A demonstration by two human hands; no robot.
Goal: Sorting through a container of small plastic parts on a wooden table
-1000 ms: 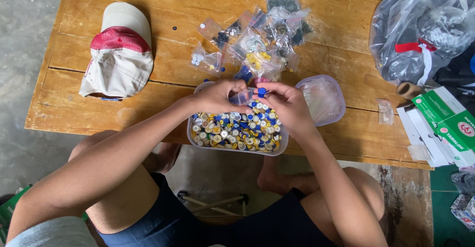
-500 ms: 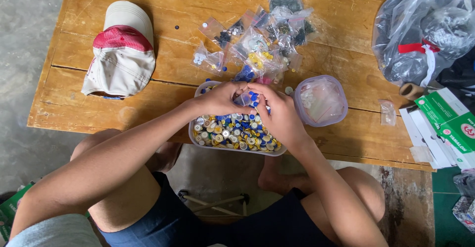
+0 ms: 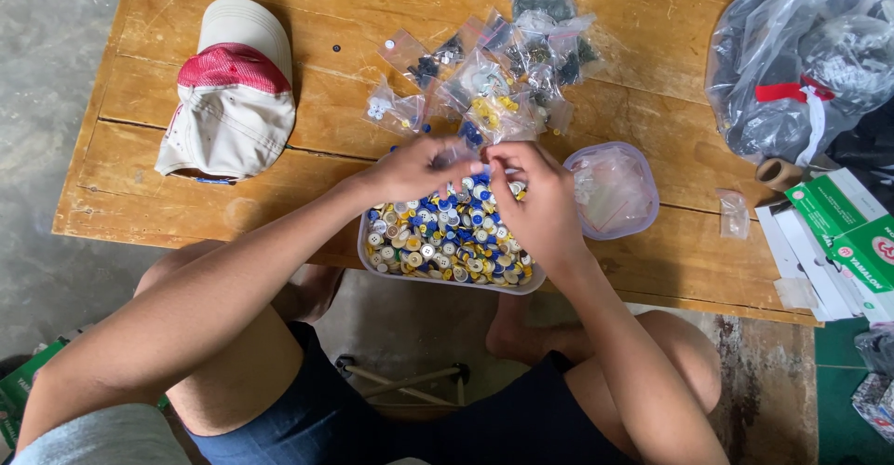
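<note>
Clear small bag (image 3: 463, 155) pinched by left hand (image 3: 414, 169) and right hand (image 3: 538, 202) above button tub (image 3: 445, 242), green-white boxes (image 3: 843, 232) far right.

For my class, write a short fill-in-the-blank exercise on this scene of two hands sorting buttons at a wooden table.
1. Both hands, left hand and right hand, meet above a clear tub filled with ____.
2. The cap lies to the ____ of the tub.
3. The pile of small bags is made of clear ____.
4. The table is made of ____.

Missing words: buttons; left; plastic; wood

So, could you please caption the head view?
Both hands meet over a clear plastic tub of mixed buttons on a wooden table.
</note>
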